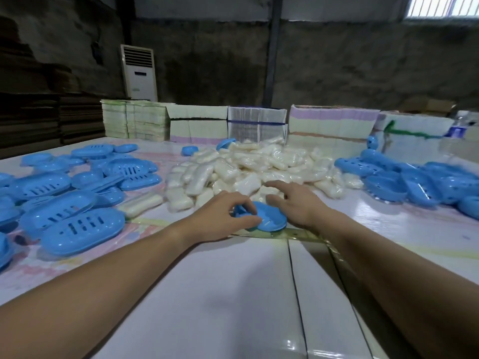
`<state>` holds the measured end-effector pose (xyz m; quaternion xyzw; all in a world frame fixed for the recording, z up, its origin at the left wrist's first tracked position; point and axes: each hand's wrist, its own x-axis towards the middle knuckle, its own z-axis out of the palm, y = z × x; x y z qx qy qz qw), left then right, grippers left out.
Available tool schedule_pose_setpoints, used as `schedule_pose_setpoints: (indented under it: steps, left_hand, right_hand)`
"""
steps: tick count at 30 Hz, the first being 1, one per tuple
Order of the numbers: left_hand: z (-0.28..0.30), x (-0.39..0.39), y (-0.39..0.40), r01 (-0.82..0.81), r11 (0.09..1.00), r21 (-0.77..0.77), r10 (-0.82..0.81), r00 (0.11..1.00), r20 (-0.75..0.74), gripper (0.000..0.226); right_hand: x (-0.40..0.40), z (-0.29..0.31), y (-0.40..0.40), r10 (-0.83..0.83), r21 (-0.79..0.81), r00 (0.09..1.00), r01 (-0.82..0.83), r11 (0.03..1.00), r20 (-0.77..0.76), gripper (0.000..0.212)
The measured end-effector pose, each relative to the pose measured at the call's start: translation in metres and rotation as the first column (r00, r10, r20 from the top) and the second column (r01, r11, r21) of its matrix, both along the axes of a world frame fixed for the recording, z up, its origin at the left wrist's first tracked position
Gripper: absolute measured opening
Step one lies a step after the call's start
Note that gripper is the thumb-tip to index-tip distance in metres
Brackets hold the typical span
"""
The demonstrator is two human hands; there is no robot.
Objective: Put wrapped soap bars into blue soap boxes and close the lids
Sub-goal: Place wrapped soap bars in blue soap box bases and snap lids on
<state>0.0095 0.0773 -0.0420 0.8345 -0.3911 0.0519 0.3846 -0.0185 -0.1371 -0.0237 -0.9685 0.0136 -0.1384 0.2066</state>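
The left hand [220,216] pinches a glossy oval blue plastic soap box [267,219] on the smooth white table [233,294]; the right hand [293,203], fingers spread apart, reaches over crinkly film-wrapped white soap bars [248,167] just beyond.

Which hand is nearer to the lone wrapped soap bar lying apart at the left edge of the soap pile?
Left. The left hand grips the blue soap box just right of that lone soap bar; the right hand reaches toward the soap pile farther right.

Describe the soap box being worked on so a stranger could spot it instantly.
Start at the white soap pile mid-table. Just in front sits one blue box, between both hands; the left hand pinches it. It lies alone, apart from the blue heaps at either side.
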Motion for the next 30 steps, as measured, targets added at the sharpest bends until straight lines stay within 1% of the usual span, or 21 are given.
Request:
schedule_pose_setpoints:
  steps: [2,4,6,8,9,12,14,17,20,21,24,27,30]
  left_hand:
    - [0.0,-0.001,0.0,-0.019,1.0,-0.006,0.019,1.0,-0.002,0.032]
    - [0.0,-0.002,0.001,-0.028,0.999,-0.031,0.026,0.999,-0.038,0.032]
    - [-0.001,-0.001,0.001,-0.024,0.999,-0.047,0.022,0.999,-0.048,0.033]
    - [-0.002,-0.001,0.001,-0.018,0.999,-0.046,0.015,0.999,-0.05,0.035]
    - [-0.001,-0.001,0.001,-0.018,0.999,-0.045,0.015,0.999,-0.05,0.036]
    - [-0.001,0.001,-0.001,-0.021,0.999,-0.037,0.019,0.999,-0.031,0.039]
    - [-0.002,0.002,-0.001,-0.026,0.999,-0.036,0.025,0.999,-0.025,0.04]
    - [-0.004,0.004,-0.001,-0.032,0.999,-0.039,0.031,0.999,-0.044,0.041]
    - [-0.005,0.006,-0.001,-0.007,1.0,-0.004,0.007,0.998,-0.06,0.046]
    - [-0.006,0.007,-0.001,0.003,1.0,0.015,-0.002,0.998,-0.06,0.048]
    - [-0.007,0.009,-0.001,0.008,0.999,0.052,-0.006,0.999,-0.048,0.055]
    - [-0.007,0.01,0.0,0.005,0.999,0.054,-0.002,0.998,-0.056,0.066]
    - [-0.008,0.011,-0.001,0.004,0.999,0.031,-0.001,0.996,-0.085,0.079]
  right_hand:
    - [0.005,0.006,-0.001,0.015,-0.072,0.985,-0.028,0.997,-0.169,0.048]
    - [0.009,0.013,-0.001,-0.022,-0.138,0.961,-0.016,0.99,-0.274,0.049]
    - [0.012,0.019,0.0,-0.087,-0.231,0.953,0.018,0.973,-0.292,0.045]
    - [0.013,0.023,0.004,-0.124,-0.318,0.953,0.031,0.948,-0.277,0.041]
    - [0.013,0.024,0.006,-0.125,-0.331,0.954,0.029,0.943,-0.273,0.041]
    - [0.012,0.021,0.012,-0.115,-0.294,0.949,0.025,0.955,-0.293,0.046]
    - [0.013,0.019,0.013,-0.091,-0.298,0.948,-0.003,0.955,-0.304,0.045]
    - [0.016,0.021,0.011,-0.126,-0.276,0.957,0.051,0.96,-0.262,0.034]
    - [0.015,0.019,0.004,-0.177,-0.297,0.955,0.102,0.95,-0.239,0.023]
    - [0.014,0.017,0.0,-0.192,-0.283,0.959,0.13,0.95,-0.206,0.023]
    - [0.005,0.013,-0.01,-0.212,-0.227,0.977,0.199,0.953,-0.036,0.03]
    - [-0.004,0.02,-0.015,-0.143,-0.129,0.989,0.145,0.981,0.029,0.041]
    - [-0.016,0.037,-0.012,0.003,-0.041,0.999,-0.001,0.999,0.053,0.04]
